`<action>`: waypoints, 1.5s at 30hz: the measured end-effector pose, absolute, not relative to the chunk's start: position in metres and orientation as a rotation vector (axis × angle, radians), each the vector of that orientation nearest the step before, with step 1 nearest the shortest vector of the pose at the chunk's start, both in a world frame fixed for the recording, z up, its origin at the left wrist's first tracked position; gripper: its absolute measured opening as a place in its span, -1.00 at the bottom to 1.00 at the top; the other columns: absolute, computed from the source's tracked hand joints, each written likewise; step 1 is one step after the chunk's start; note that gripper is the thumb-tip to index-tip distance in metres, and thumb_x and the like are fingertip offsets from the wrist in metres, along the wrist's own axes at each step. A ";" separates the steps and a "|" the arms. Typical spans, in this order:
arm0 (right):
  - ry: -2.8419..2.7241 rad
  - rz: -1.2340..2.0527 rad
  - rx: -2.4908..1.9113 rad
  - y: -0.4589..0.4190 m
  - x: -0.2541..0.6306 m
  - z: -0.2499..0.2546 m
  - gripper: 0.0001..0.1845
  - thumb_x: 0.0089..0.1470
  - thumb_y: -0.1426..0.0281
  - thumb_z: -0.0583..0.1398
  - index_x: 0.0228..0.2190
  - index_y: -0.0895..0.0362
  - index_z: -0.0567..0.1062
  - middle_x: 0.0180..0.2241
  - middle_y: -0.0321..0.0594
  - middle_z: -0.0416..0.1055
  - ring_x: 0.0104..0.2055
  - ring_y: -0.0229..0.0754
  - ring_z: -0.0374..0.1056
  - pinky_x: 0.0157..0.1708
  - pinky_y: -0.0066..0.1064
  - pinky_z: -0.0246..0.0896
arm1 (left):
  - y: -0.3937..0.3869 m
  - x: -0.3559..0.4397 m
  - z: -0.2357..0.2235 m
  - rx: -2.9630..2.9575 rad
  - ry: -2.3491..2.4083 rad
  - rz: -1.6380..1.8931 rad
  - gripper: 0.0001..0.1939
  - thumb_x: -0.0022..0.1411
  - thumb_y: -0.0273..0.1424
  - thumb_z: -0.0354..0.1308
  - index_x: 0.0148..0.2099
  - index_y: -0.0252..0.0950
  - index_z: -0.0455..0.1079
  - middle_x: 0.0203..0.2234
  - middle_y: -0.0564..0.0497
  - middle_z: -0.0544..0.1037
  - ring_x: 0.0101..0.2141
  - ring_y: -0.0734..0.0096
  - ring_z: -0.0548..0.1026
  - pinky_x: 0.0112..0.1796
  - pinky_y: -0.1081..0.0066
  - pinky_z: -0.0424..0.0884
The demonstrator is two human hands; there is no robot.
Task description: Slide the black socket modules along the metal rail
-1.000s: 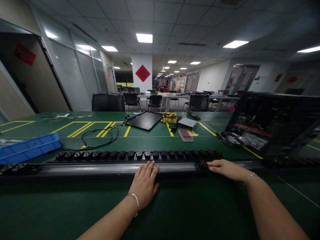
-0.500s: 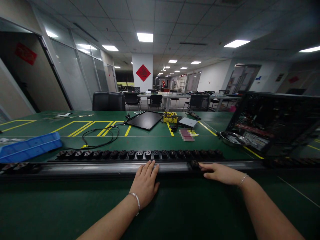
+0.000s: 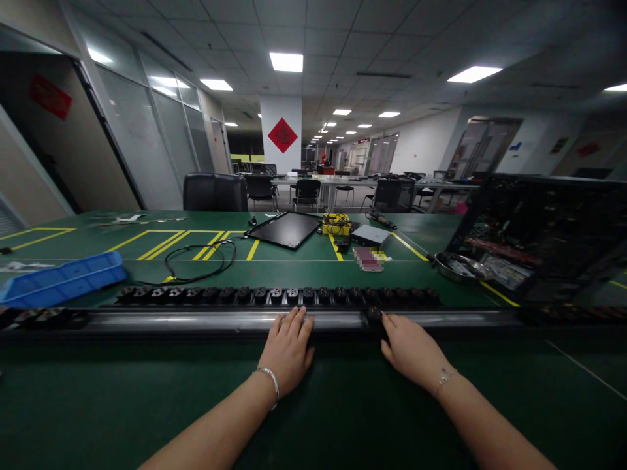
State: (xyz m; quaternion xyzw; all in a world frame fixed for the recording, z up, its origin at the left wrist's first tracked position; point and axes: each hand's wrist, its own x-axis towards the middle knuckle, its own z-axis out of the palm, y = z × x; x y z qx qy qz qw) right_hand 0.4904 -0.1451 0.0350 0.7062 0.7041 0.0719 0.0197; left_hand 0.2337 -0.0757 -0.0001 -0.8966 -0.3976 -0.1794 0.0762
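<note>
A long black rail with a shiny metal channel (image 3: 196, 320) runs across the table in front of me. My left hand (image 3: 289, 349) lies over its near edge, fingers stretched out and resting on the metal, holding nothing. One small black module, which looks like a power socket (image 3: 373, 316), sits on the channel. Against its right side are the fingertips of my right hand (image 3: 411, 343), with the thumb apart and lower down. Behind the rail stands a row of several similar black modules (image 3: 243, 295). More modules (image 3: 51, 316) sit at the rail's left end.
A blue plastic bin (image 3: 63, 279) lies at the left, near a looped black cable (image 3: 200, 261). Farther back are a flat black panel (image 3: 287, 230), a yellow item with black cable (image 3: 336, 224) and a grey box (image 3: 371, 235). A metal bowl (image 3: 460, 267) stands beside an open computer case (image 3: 543, 241).
My right hand has moved left along the rail, and the black module beside its fingertips has shifted left too. My left hand stays on the channel. The view has shifted slightly.
</note>
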 end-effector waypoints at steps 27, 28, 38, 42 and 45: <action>2.260 0.475 2.173 -0.139 0.444 0.016 -0.47 0.03 0.50 0.07 0.07 0.38 0.25 -0.08 0.05 0.28 -0.06 -0.06 0.20 -0.01 -0.29 0.06 | -0.085 0.260 -0.007 -2.557 -1.284 -0.497 -0.31 0.12 -0.12 0.08 0.25 0.13 -0.12 0.16 -0.20 0.16 0.16 -0.14 0.05 0.04 -0.10 -0.05; 2.273 0.474 2.177 -0.138 0.443 0.015 -0.46 0.02 0.50 0.07 0.07 0.38 0.25 -0.08 0.05 0.28 -0.06 -0.06 0.19 0.00 -0.29 0.05 | -0.085 0.260 -0.006 -2.559 -1.285 -0.493 -0.31 0.13 -0.12 0.08 0.25 0.13 -0.12 0.16 -0.20 0.16 0.16 -0.14 0.04 0.04 -0.10 -0.05; 2.348 0.511 2.200 -0.135 0.438 0.009 -0.46 0.02 0.47 0.07 0.06 0.36 0.25 -0.09 0.01 0.28 -0.07 -0.08 0.19 0.03 -0.27 0.00 | -0.085 0.259 -0.008 -2.559 -1.290 -0.527 -0.33 0.12 -0.14 0.08 0.24 0.12 -0.07 0.15 -0.21 0.17 0.16 -0.14 0.06 0.04 -0.10 -0.04; 2.359 0.507 2.209 -0.136 0.437 0.007 -0.46 0.01 0.47 0.06 0.06 0.36 0.25 -0.08 0.01 0.28 -0.06 -0.08 0.18 0.05 -0.26 -0.02 | -0.084 0.259 -0.008 -2.566 -1.278 -0.550 -0.33 0.15 -0.15 0.03 0.28 -0.03 -0.09 0.18 -0.22 0.12 0.19 -0.08 -0.01 0.06 -0.13 -0.06; 2.380 0.513 2.224 -0.135 0.434 0.005 -0.46 0.01 0.49 0.04 0.07 0.35 0.25 -0.05 0.01 0.27 -0.02 -0.08 0.15 0.08 -0.23 -0.08 | -0.083 0.258 -0.003 -2.610 -1.102 -0.560 -0.34 0.19 -0.18 -0.03 0.29 -0.08 -0.14 0.26 -0.09 -0.06 0.23 0.05 -0.15 0.10 -0.10 -0.07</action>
